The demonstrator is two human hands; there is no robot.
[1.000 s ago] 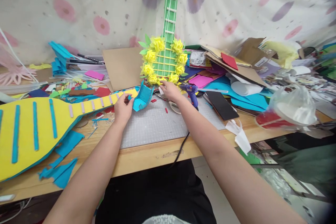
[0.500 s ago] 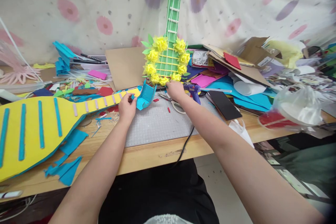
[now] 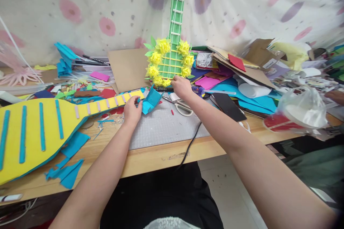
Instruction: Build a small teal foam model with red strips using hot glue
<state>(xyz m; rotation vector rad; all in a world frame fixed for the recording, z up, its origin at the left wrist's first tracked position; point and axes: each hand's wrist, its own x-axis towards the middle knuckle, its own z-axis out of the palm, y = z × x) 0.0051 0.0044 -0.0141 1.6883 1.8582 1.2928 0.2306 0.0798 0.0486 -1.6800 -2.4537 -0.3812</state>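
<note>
My left hand (image 3: 132,110) is closed on the edge of a folded blue foam piece (image 3: 152,100), right at the tip of the yellow foam guitar's neck (image 3: 107,103). That guitar's body (image 3: 32,128) lies flat on the left of the bench. My right hand (image 3: 182,87) reaches to the foot of the upright green foam guitar (image 3: 172,61), which is ringed with yellow paper flowers. Its fingers are curled there, and what they hold is hidden. A blue glue gun (image 3: 198,90) lies just right of that hand, with scissors (image 3: 181,107) just below it.
A grey cutting mat (image 3: 166,128) covers the bench middle, with a black cord (image 3: 190,145) trailing over the front edge. Foam sheets, cardboard and a black phone (image 3: 228,106) pile up on the right beside a plastic bag (image 3: 303,109). Another person's hand (image 3: 335,96) shows at the right edge.
My right hand has moved up and right from near the scissors to the green guitar's foot, now partly covering the glue gun. The left hand and blue piece shifted slightly right.
</note>
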